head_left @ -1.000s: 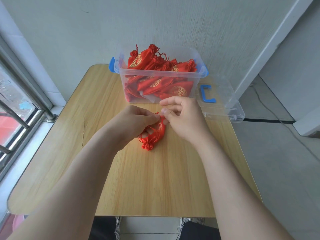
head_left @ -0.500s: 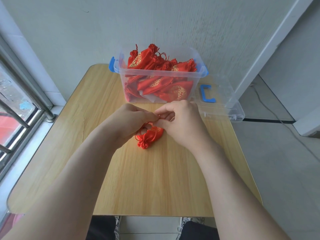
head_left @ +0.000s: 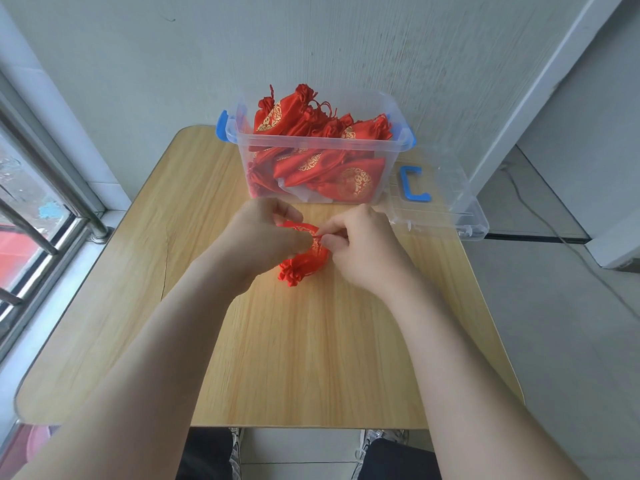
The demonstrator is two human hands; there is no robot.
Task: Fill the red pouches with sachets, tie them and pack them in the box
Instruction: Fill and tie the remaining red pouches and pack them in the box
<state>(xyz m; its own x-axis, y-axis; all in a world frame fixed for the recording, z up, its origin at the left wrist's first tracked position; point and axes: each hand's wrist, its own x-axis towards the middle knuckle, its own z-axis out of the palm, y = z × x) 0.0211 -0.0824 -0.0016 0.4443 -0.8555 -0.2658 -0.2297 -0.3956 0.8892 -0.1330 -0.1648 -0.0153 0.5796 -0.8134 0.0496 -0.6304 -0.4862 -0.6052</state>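
The wooden bench carried a clear box at its far edge, already well stocked with red pouches, with its lid lying just to its right. Just near of the box, the left hand and right hand both grasped a single red pouch, apparently resting on the bench between them; their fingers were curled and pinching at what looked like its drawstring. The step in hand was judged to be the tying, and the next move would call for pulling the knot tight, then lifting the pouch over the near wall into the box.
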